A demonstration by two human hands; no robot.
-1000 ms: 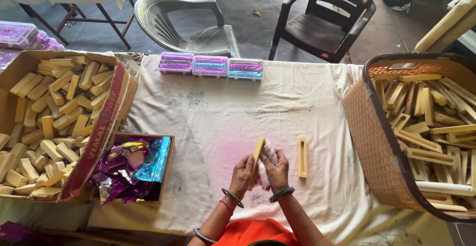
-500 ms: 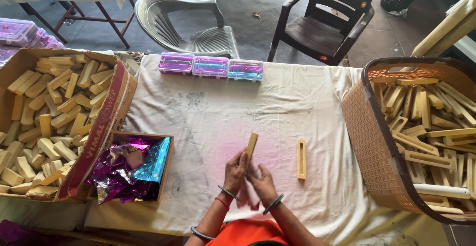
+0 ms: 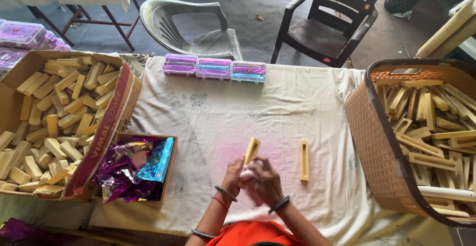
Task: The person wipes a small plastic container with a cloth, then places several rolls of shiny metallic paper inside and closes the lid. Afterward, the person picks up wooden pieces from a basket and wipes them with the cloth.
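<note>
The pale wooden block (image 3: pixel 251 151) stands tilted at the centre of the white cloth (image 3: pixel 297 107), its lower end caught in the left hand (image 3: pixel 233 175), fingers pinched round it, while the right hand (image 3: pixel 264 182) presses in at its 5 o'clock with fingers curled close, something pinkish and blurred between the two palms. Just off at 3 o'clock a second slotted wooden piece (image 3: pixel 304 160) lies flat on the cloth; at 9 o'clock sits a small box of shiny purple foil (image 3: pixel 134 169), beyond it a big carton of wooden blocks (image 3: pixel 54 122). Three clear purple cases (image 3: pixel 214 69) line up at 12 o'clock, and a brown basket of wooden frames (image 3: pixel 421 137) is out at 3 o'clock.
</note>
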